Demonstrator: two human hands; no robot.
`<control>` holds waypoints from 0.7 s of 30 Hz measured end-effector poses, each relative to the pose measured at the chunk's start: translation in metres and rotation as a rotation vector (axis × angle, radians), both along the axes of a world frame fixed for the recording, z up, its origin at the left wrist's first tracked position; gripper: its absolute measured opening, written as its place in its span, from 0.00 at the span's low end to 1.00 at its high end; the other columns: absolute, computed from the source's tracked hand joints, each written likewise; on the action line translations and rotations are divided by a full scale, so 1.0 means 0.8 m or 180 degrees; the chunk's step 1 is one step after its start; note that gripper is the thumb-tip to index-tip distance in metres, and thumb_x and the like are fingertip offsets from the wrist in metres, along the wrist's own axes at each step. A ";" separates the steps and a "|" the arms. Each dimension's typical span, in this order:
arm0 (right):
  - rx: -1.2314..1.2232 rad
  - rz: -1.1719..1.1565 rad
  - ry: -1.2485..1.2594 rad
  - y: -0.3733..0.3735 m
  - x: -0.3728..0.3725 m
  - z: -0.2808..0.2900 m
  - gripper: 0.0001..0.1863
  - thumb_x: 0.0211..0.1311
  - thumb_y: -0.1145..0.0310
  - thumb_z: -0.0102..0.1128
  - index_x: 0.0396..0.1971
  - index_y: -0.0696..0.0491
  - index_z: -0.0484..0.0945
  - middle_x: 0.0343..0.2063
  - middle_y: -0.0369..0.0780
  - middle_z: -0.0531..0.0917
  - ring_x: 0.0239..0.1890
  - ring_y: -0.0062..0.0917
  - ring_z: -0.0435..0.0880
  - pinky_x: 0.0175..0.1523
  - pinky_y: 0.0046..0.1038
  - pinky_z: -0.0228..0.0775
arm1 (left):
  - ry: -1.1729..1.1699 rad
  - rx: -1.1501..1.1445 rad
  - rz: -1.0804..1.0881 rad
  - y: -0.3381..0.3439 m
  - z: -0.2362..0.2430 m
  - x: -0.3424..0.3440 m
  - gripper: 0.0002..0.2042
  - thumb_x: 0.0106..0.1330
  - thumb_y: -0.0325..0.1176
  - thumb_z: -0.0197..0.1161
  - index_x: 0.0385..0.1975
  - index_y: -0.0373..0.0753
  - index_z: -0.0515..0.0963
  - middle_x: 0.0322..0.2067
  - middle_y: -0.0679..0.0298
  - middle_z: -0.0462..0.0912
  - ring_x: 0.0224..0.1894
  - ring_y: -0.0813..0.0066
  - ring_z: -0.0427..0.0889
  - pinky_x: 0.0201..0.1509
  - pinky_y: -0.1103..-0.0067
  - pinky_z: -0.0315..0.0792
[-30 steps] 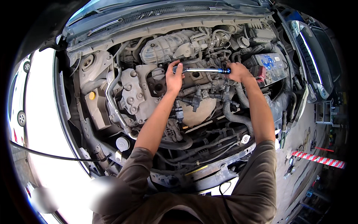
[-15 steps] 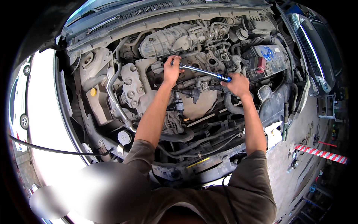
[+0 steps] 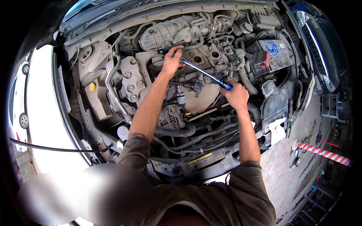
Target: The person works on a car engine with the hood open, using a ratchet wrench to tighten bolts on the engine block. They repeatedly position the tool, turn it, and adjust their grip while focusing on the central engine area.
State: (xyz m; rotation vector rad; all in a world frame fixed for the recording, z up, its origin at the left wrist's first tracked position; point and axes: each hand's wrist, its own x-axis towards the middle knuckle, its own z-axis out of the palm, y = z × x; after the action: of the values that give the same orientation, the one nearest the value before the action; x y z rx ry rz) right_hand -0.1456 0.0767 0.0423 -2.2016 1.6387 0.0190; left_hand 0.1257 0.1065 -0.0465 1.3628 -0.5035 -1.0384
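A chrome ratchet wrench [image 3: 203, 72] with a blue handle end slants across the dusty engine [image 3: 205, 98]. My left hand [image 3: 172, 63] is closed around the ratchet's head, above the engine's top near the plug holes; what sits beneath the head is hidden by my fingers. Lower and to the right, my right hand [image 3: 237, 95] grips the blue end of the handle. Two open round plug holes [image 3: 215, 55] show to the right of the ratchet head. Loose black ignition coils [image 3: 194, 87] with connectors lie just below the wrench.
A battery [image 3: 269, 56] with a red terminal cover stands at the right of the engine bay. A combination spanner [image 3: 102, 17] rests on the cowl at the far left. A ribbed hose [image 3: 247, 81] runs beside my right hand. A red-and-white striped pole [image 3: 324, 153] extends outside, at right.
My right hand has pulled the handle end toward me and slightly left, so the wrench slants more steeply. My left hand stays at its head. The whole view has shifted a little.
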 end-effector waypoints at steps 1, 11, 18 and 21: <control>0.0021 -0.0022 -0.0039 0.004 0.001 0.002 0.25 0.45 0.51 0.69 0.44 0.48 0.82 0.32 0.45 0.85 0.41 0.42 0.83 0.47 0.40 0.73 | -0.0006 -0.0013 0.0004 0.001 0.000 -0.001 0.14 0.72 0.39 0.50 0.53 0.45 0.75 0.36 0.68 0.70 0.30 0.81 0.73 0.33 0.79 0.79; -0.0100 -0.0257 -0.0274 0.021 0.000 -0.008 0.23 0.44 0.51 0.69 0.39 0.49 0.83 0.28 0.43 0.85 0.37 0.39 0.84 0.46 0.36 0.72 | 0.0088 0.0036 -0.0067 0.005 -0.002 0.001 0.13 0.71 0.38 0.52 0.50 0.44 0.76 0.37 0.68 0.72 0.27 0.81 0.73 0.30 0.80 0.78; 0.0256 0.0216 -0.0252 -0.032 -0.007 0.001 0.25 0.45 0.53 0.70 0.43 0.51 0.82 0.32 0.46 0.85 0.40 0.41 0.83 0.47 0.38 0.72 | -0.0081 -0.0134 0.0351 -0.022 -0.008 -0.007 0.11 0.69 0.36 0.53 0.42 0.38 0.78 0.39 0.65 0.76 0.26 0.80 0.75 0.23 0.80 0.78; 0.0258 0.0419 -0.0265 -0.059 -0.014 0.026 0.25 0.44 0.53 0.70 0.42 0.50 0.82 0.31 0.45 0.85 0.40 0.40 0.84 0.47 0.36 0.72 | -0.0070 -0.0143 0.0689 -0.025 -0.005 -0.022 0.11 0.69 0.35 0.53 0.37 0.35 0.79 0.40 0.62 0.76 0.27 0.77 0.77 0.22 0.79 0.79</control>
State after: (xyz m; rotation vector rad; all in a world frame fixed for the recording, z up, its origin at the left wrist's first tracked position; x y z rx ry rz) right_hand -0.1571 0.0298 0.0630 -2.2143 1.4222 0.0292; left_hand 0.1083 0.0865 -0.0502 1.3574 -0.3838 -0.8318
